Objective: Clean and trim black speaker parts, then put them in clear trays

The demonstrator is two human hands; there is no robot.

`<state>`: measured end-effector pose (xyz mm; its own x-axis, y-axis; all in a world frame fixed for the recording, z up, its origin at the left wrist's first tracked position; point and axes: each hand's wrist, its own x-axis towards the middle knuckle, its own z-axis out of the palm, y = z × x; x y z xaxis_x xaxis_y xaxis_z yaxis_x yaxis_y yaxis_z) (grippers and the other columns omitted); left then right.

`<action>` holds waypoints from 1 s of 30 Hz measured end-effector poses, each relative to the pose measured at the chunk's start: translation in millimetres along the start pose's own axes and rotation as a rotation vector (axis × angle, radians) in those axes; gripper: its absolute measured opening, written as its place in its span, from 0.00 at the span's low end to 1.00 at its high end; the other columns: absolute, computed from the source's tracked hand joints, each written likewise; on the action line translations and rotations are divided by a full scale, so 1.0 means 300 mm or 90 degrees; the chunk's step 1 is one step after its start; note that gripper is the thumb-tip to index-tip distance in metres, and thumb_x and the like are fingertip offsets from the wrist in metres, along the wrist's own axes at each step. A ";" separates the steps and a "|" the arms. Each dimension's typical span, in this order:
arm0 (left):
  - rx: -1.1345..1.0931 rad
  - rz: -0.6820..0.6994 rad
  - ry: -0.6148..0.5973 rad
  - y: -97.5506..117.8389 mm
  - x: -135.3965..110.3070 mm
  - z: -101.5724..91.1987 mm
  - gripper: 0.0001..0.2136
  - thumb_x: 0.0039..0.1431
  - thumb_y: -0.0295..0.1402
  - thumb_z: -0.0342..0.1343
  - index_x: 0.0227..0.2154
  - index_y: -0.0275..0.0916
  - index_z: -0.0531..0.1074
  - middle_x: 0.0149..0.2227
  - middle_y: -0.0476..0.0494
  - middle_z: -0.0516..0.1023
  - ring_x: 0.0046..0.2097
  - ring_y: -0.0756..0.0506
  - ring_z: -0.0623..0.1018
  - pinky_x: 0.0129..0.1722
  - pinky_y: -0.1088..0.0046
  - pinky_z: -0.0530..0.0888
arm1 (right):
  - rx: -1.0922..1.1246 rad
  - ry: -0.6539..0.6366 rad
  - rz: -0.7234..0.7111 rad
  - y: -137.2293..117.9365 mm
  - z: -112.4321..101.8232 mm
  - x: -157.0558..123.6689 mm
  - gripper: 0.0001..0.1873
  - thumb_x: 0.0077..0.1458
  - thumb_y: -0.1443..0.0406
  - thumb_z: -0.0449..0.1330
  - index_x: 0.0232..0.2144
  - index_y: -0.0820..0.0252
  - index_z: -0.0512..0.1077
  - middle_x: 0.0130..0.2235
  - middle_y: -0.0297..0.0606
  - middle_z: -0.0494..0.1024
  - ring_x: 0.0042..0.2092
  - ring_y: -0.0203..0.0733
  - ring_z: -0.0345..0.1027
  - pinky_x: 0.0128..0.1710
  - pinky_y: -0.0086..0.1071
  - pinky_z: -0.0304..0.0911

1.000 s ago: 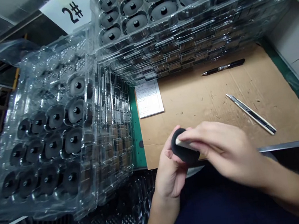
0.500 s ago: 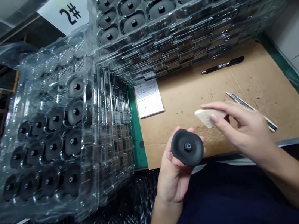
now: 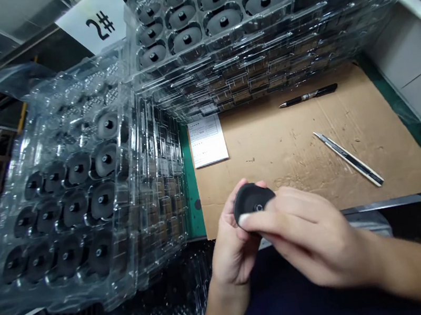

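A round black disc-shaped part (image 3: pixel 249 197) with a small metal-tipped stub at its centre is held in my left hand (image 3: pixel 230 245), its fingers curled around the rim from behind. My right hand (image 3: pixel 310 232) is closed and lies over the disc's lower right side, thumb tip at the lower edge. The cream-coloured pad it pinched half a second ago is now hidden behind the fingers. Both hands are above the front edge of the cardboard.
Clear plastic trays (image 3: pixel 73 227) with black discs are stacked at left, and another tray stack (image 3: pixel 255 38) stands behind. On the cardboard sheet (image 3: pixel 273 153) lie a utility knife (image 3: pixel 348 158), a pen (image 3: pixel 308 95) and a printed paper slip (image 3: pixel 208 141). A "2#" sign (image 3: pixel 97 21) stands upper left.
My right hand has moved left and down onto the disc, covering part of it; the cream pad has gone from sight. The disc in my left hand has shifted slightly left and tilted.
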<state>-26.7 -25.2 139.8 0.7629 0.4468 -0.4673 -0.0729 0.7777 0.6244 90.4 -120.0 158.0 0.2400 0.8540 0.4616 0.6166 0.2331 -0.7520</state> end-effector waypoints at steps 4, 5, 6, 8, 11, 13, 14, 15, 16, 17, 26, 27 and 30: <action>0.001 0.006 -0.014 0.006 0.002 -0.039 0.30 0.36 0.40 0.69 0.47 0.47 0.71 0.48 0.47 0.75 0.47 0.44 0.75 0.48 0.70 0.71 | -0.109 0.011 0.087 0.021 -0.023 -0.051 0.16 0.54 0.75 0.54 0.47 0.67 0.68 0.33 0.41 0.73 0.33 0.38 0.61 0.35 0.34 0.60; 0.005 0.001 -0.006 0.004 0.003 -0.043 0.29 0.37 0.39 0.69 0.47 0.47 0.71 0.47 0.47 0.75 0.47 0.45 0.75 0.48 0.73 0.71 | -0.146 0.030 0.100 0.031 -0.026 -0.045 0.17 0.54 0.75 0.53 0.47 0.67 0.68 0.34 0.42 0.73 0.33 0.38 0.61 0.35 0.34 0.60; 0.007 -0.002 0.002 0.001 0.004 -0.044 0.29 0.39 0.39 0.69 0.47 0.47 0.71 0.47 0.48 0.75 0.47 0.46 0.74 0.48 0.74 0.71 | -0.164 0.041 0.094 0.041 -0.029 -0.032 0.17 0.55 0.76 0.53 0.47 0.66 0.69 0.35 0.42 0.74 0.34 0.38 0.61 0.35 0.35 0.60; 0.008 -0.019 0.004 -0.003 0.003 -0.038 0.29 0.41 0.41 0.67 0.50 0.46 0.69 0.47 0.46 0.74 0.48 0.45 0.74 0.49 0.71 0.71 | -0.129 0.028 0.040 0.067 -0.036 0.006 0.16 0.56 0.75 0.51 0.44 0.62 0.71 0.36 0.40 0.74 0.34 0.38 0.61 0.35 0.34 0.60; -0.011 -0.074 -0.047 -0.002 -0.008 -0.028 0.31 0.45 0.44 0.64 0.53 0.43 0.66 0.52 0.38 0.71 0.50 0.38 0.73 0.48 0.64 0.72 | 0.000 0.003 0.053 0.117 -0.047 0.036 0.16 0.58 0.75 0.49 0.43 0.59 0.71 0.38 0.37 0.75 0.37 0.35 0.65 0.38 0.31 0.62; -0.056 -0.113 -0.087 -0.001 -0.018 -0.029 0.30 0.46 0.45 0.63 0.53 0.44 0.65 0.56 0.36 0.67 0.51 0.35 0.73 0.47 0.64 0.73 | 0.027 0.017 0.189 0.155 -0.044 0.011 0.14 0.59 0.71 0.50 0.44 0.56 0.71 0.40 0.35 0.75 0.40 0.34 0.67 0.40 0.29 0.63; -0.080 -0.125 -0.099 -0.001 -0.023 -0.032 0.30 0.46 0.45 0.62 0.53 0.44 0.65 0.57 0.36 0.66 0.51 0.35 0.73 0.47 0.65 0.73 | 0.024 0.022 0.274 0.173 -0.036 -0.016 0.13 0.60 0.69 0.50 0.44 0.55 0.71 0.41 0.34 0.75 0.41 0.35 0.68 0.41 0.29 0.63; -0.102 -0.132 -0.107 -0.002 -0.026 -0.036 0.30 0.46 0.44 0.63 0.53 0.45 0.65 0.58 0.36 0.65 0.52 0.35 0.72 0.47 0.66 0.73 | 0.020 0.017 0.348 0.190 -0.024 -0.051 0.12 0.60 0.66 0.51 0.44 0.53 0.71 0.42 0.34 0.75 0.42 0.36 0.68 0.41 0.30 0.64; -0.120 -0.136 -0.112 -0.004 -0.027 -0.041 0.30 0.46 0.44 0.63 0.53 0.45 0.65 0.58 0.36 0.65 0.52 0.35 0.72 0.47 0.66 0.72 | 0.020 -0.002 0.403 0.205 -0.009 -0.089 0.12 0.60 0.64 0.51 0.44 0.52 0.70 0.43 0.33 0.75 0.44 0.37 0.69 0.42 0.31 0.64; -0.132 -0.140 -0.115 -0.006 -0.028 -0.045 0.30 0.46 0.44 0.63 0.53 0.45 0.65 0.58 0.36 0.66 0.52 0.35 0.72 0.47 0.67 0.73 | 0.028 -0.029 0.437 0.219 0.007 -0.129 0.12 0.60 0.63 0.51 0.44 0.52 0.70 0.44 0.33 0.75 0.45 0.37 0.69 0.42 0.32 0.65; -0.155 -0.167 -0.119 -0.009 -0.012 -0.039 0.28 0.46 0.42 0.63 0.52 0.44 0.67 0.52 0.40 0.72 0.51 0.36 0.73 0.47 0.65 0.73 | -0.016 -0.012 0.455 0.173 -0.035 -0.152 0.11 0.59 0.63 0.53 0.43 0.51 0.71 0.44 0.32 0.76 0.43 0.38 0.69 0.40 0.31 0.64; -0.148 -0.168 -0.112 -0.011 -0.010 -0.035 0.28 0.45 0.42 0.64 0.52 0.44 0.67 0.52 0.40 0.72 0.50 0.36 0.73 0.46 0.65 0.73 | -0.043 0.034 0.421 0.143 -0.055 -0.118 0.12 0.58 0.65 0.53 0.44 0.50 0.71 0.44 0.32 0.75 0.43 0.37 0.69 0.39 0.31 0.63; -0.104 -0.147 -0.072 -0.027 -0.007 -0.031 0.26 0.42 0.43 0.65 0.46 0.39 0.71 0.48 0.40 0.74 0.49 0.38 0.74 0.47 0.65 0.72 | -0.083 0.076 0.193 0.057 -0.079 -0.029 0.17 0.57 0.70 0.55 0.48 0.50 0.68 0.45 0.32 0.75 0.41 0.36 0.68 0.40 0.33 0.59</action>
<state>-33.6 -28.3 129.7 0.8377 0.2046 -0.5064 0.0152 0.9181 0.3961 116.5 -134.5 152.3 0.5081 0.8131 0.2840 0.5923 -0.0905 -0.8006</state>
